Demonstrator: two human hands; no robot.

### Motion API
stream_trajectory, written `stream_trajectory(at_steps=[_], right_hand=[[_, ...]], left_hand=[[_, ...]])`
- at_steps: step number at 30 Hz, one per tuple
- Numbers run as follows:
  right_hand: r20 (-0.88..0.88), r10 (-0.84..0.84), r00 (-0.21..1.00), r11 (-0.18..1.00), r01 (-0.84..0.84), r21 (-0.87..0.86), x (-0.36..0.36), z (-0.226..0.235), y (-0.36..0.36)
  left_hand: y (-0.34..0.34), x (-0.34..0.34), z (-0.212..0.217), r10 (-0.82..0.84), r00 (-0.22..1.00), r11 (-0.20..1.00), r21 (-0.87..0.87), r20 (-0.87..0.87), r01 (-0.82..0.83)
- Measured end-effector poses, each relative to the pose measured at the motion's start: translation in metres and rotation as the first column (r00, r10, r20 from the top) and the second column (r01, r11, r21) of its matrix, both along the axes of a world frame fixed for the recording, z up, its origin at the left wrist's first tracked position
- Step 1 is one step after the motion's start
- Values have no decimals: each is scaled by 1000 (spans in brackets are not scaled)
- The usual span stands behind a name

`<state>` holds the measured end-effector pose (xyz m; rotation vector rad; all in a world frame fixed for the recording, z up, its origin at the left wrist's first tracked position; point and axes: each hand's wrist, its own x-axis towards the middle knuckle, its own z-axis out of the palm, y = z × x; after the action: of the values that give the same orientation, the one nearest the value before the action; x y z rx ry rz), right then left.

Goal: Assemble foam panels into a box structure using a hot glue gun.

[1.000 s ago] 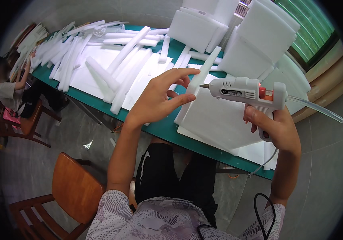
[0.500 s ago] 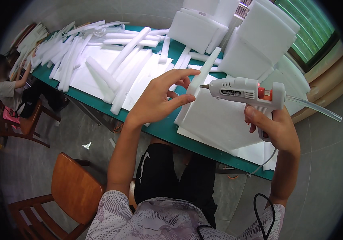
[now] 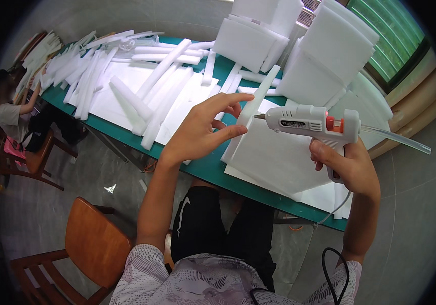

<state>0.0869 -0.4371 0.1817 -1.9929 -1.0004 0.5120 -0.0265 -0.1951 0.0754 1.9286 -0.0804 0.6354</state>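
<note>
My right hand (image 3: pixel 347 162) grips a white hot glue gun (image 3: pixel 307 121) with an orange-red part and a clear glue stick (image 3: pixel 398 138) jutting from its back. Its nozzle points left, close to the edge of a long white foam strip (image 3: pixel 259 96). That strip stands along the left side of a white foam sheet (image 3: pixel 279 147). At the strip's left side is my left hand (image 3: pixel 202 124), thumb and forefinger spread apart, their tips at or just over the strip. Whether they touch it, I cannot tell.
Loose white foam strips (image 3: pixel 164 71) are heaped along the green table (image 3: pixel 111 127) to the left. Stacked foam blocks (image 3: pixel 251 40) stand at the back. A power cord (image 3: pixel 337 207) hangs from the gun. Near a wooden chair (image 3: pixel 96 239), another person (image 3: pixel 14 112) sits at far left.
The glue gun and my left hand have come slightly nearer to me, and the foam strip's far end has dropped a little. My right hand keeps its grip.
</note>
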Motion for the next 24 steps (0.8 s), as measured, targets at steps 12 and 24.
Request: stream_trajectory(at_steps=[12,24], right_hand=[[-126,70,990,994,-58,96,11,-4,-9],[-214,112,971,969,-59,239,17,-13,-10]], left_hand=[[0,0,-1,-16,999,1000,14,50,15],[3,6,-14,-59,992,997,-32,109,63]])
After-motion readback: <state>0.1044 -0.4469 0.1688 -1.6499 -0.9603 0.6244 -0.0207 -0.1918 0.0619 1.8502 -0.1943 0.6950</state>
